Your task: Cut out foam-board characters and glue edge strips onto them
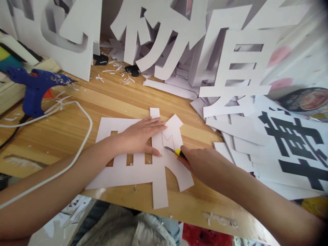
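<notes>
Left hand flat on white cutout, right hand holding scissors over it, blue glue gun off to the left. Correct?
Wrong tool: the head view shows the right hand holding a craft knife over the white cutout. Left hand and blue glue gun are as you say.

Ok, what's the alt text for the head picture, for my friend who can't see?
A right hand holds a knife at a red outline on a white board the left hand rests on. A blue glue gun and big white cut-outs stand on the table.
</notes>
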Demonstrator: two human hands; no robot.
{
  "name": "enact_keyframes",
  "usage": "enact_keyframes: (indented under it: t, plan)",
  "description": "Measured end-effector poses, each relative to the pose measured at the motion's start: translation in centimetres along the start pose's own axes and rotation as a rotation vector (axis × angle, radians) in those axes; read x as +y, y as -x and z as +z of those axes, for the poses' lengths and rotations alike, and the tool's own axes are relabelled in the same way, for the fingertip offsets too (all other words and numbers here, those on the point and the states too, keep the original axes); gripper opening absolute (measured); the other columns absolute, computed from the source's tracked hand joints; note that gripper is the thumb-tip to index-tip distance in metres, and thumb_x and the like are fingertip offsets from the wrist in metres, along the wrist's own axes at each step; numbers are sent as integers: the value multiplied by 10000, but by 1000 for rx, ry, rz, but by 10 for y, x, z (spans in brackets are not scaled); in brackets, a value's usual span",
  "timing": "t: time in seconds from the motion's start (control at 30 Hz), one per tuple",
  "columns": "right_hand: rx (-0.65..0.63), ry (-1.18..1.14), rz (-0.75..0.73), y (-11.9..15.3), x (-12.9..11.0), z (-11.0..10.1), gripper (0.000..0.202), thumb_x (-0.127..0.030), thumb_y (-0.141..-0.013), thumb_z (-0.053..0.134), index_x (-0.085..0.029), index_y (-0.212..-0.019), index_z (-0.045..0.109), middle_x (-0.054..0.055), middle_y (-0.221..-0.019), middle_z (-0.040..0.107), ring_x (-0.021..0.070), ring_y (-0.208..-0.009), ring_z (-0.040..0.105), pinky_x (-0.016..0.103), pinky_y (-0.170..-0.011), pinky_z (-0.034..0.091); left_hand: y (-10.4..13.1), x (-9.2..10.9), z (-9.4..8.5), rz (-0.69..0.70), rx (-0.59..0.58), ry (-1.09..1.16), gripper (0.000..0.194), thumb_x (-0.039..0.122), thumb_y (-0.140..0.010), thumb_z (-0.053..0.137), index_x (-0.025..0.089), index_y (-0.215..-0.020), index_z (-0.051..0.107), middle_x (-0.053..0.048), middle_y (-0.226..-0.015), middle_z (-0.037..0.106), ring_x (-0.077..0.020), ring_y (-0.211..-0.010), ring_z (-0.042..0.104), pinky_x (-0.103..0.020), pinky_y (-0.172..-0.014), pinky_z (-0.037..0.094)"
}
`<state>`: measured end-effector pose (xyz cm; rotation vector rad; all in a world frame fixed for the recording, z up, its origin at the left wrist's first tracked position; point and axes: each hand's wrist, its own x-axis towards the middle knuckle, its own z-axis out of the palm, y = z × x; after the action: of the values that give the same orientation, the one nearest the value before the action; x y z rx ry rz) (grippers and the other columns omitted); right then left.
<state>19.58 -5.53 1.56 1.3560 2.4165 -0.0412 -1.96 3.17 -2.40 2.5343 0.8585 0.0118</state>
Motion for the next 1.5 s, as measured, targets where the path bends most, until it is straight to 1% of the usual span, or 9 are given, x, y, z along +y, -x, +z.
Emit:
enact_keyframes:
  t: [0.3,0.43,0.53,0.67,0.83,1.07,1.27,1.4,1.5]
  plan:
    - [-23,16,23,19,1,2,198,-274,-903,373,-200,-733,445,-53,-442,399,86,-287,299,254,-378,77,1,0,0,6,6,7,886,704,-695,471,189,-1390,278,-6,-1474,226,-170,-1373,110,-277,-1113,47]
    - [-48,16,44,23,-1,-1,166,-255,-886,399,-203,-732,434,-56,-450,402,98,-294,352,259,-382,74,1,-1,1,-1,8,12,891,706,-690,475,189,-1389,280,-5,-1475,226,-169,-1372,118,-273,-1113,50]
    - [-114,17,88,23,-4,-6,142,-237,-869,433,-205,-731,429,-63,-432,394,114,-301,401,255,-368,69,1,-1,1,6,14,11,889,709,-690,471,192,-1388,284,-8,-1475,227,-174,-1372,119,-279,-1113,56]
    - [-204,23,124,20,-7,-11,143,-249,-874,451,-201,-740,440,-48,-444,455,138,-336,475,251,-368,66,0,-1,1,2,12,9,894,706,-685,481,185,-1385,291,-16,-1473,233,-178,-1372,119,-282,-1113,59]
    - [-236,-8,150,19,-8,-10,159,-295,-905,407,-192,-797,463,-32,-471,524,157,-367,522,255,-366,86,0,0,0,-1,1,8,897,703,-686,484,174,-1385,292,-22,-1474,227,-182,-1372,115,-284,-1114,49]
    - [-241,-40,184,19,-11,-5,125,-257,-896,423,-186,-801,465,-15,-509,575,169,-423,571,253,-378,112,0,0,0,9,4,5,899,700,-687,487,167,-1385,290,-31,-1473,230,-185,-1372,115,-289,-1113,53]
    - [-166,-96,229,27,-5,2,161,-285,-909,382,-203,-787,447,-14,-521,593,178,-443,577,248,-403,112,1,2,3,8,25,-23,884,713,-706,440,172,-1388,284,-39,-1476,219,-190,-1372,120,-298,-1112,51]
    - [-120,-118,355,31,7,0,247,-399,-921,331,-214,-792,431,-19,-514,578,182,-436,562,247,-411,138,6,8,8,-41,62,-88,856,714,-741,368,164,-1391,280,-53,-1478,206,-204,-1369,135,-328,-1109,75]
    - [-77,-191,413,24,9,0,247,-404,-920,315,-209,-838,443,0,-591,604,187,-500,584,247,-431,205,9,17,11,-118,123,-152,822,686,-775,343,132,-1380,303,-85,-1464,241,-230,-1355,189,-366,-1097,128]
